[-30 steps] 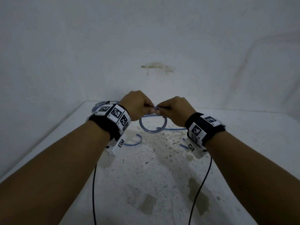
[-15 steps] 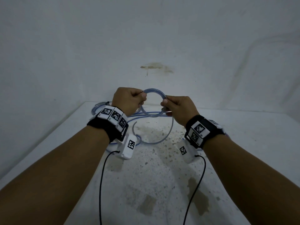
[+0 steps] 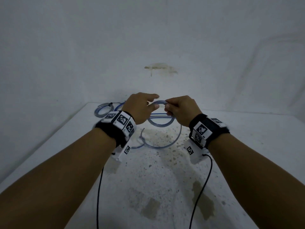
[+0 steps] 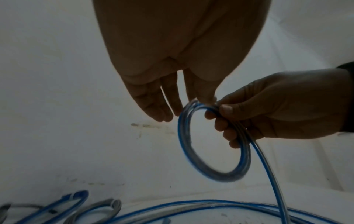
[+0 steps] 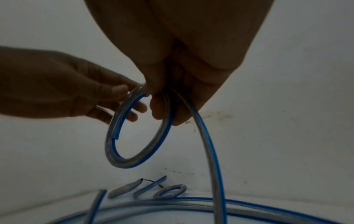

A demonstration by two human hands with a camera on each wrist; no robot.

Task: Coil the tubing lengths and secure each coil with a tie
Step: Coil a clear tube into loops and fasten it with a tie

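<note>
We see a white, stained surface (image 3: 165, 179) running to a white wall (image 3: 148, 38), with both forearms reaching over it. Loose tubing (image 3: 158, 144), clear with a blue stripe, lies in curves on the surface below the hands, and one strand of it rises to the right hand. At the far left corner rests a finished coil (image 3: 104, 108), a dark tie (image 5: 153, 181) showing among the pieces there in the right wrist view. We make out no container in any view.

Our right hand (image 3: 179, 111) has its fingers and thumb curled round the small coil (image 3: 160, 113) of tubing, gripping its right side and holding it upright above the surface. Our left hand (image 3: 138, 108) is mostly open, fingers (image 4: 153, 106) straight and relaxed, with its fingertips touching the coil's upper left edge. The coil's cut end (image 5: 116, 137) lies inside the loop.
</note>
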